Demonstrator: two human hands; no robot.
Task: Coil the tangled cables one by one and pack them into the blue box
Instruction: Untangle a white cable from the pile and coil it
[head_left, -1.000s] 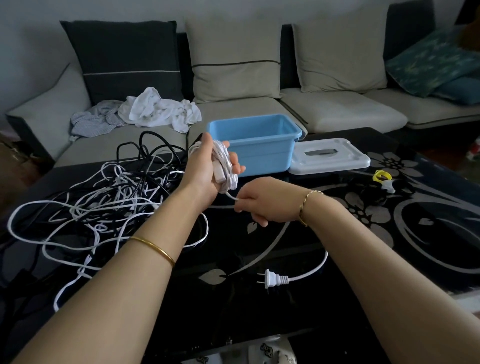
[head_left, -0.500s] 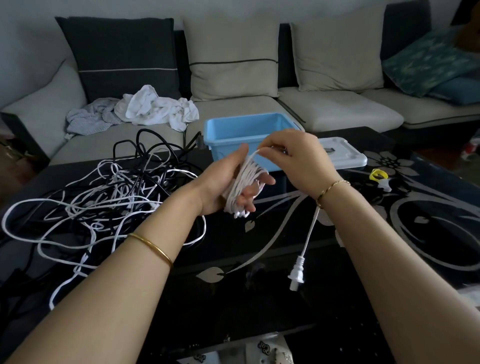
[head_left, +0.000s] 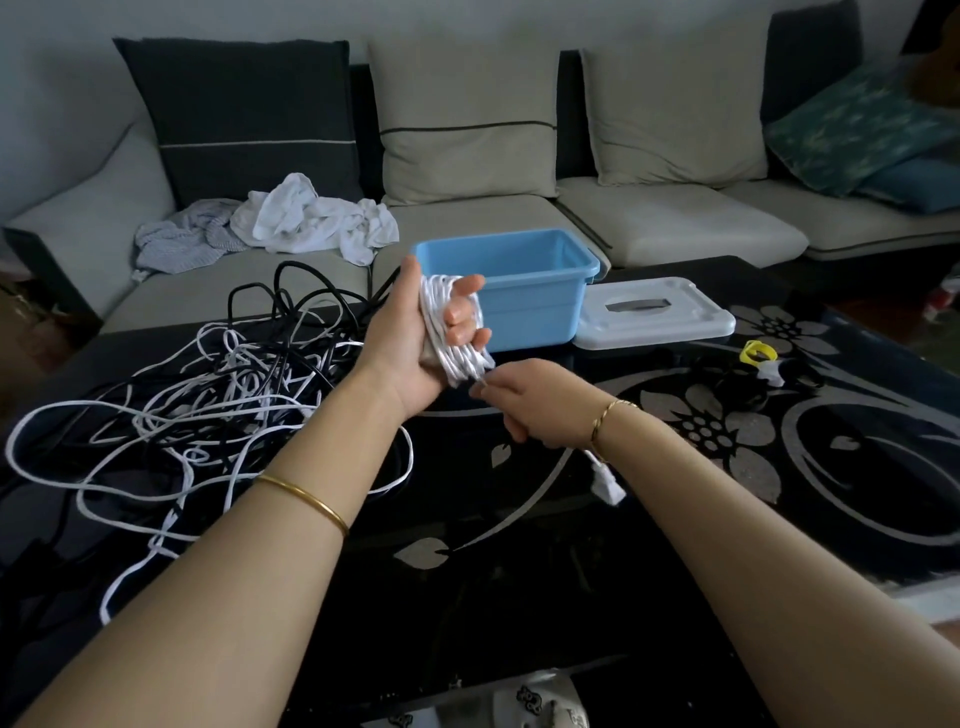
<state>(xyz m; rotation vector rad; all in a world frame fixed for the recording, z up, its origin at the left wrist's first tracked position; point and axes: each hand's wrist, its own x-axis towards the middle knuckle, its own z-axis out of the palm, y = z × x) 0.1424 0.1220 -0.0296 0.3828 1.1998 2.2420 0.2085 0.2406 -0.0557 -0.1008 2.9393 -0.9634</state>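
My left hand (head_left: 415, 343) is raised in front of the blue box (head_left: 524, 291), and a white cable coil (head_left: 449, 332) is wound around its fingers. Just below it, my right hand (head_left: 535, 402) grips the loose end of that same cable. A short tail hangs under my right wrist and ends in a white plug (head_left: 608, 486) above the table. The blue box stands open on the far side of the black glass table (head_left: 779, 519). To the left lies a tangled pile of white and black cables (head_left: 208, 415).
The box's white lid (head_left: 654, 314) lies right of the box. A yellow-and-white small object (head_left: 761, 358) sits further right. Behind the table runs a sofa with cushions and crumpled cloths (head_left: 291, 223). The table's near edge is at the bottom.
My right hand came down from the top of the coil to below my left hand, drawing the cable around. The plug rose closer to my right wrist as the tail shortened.
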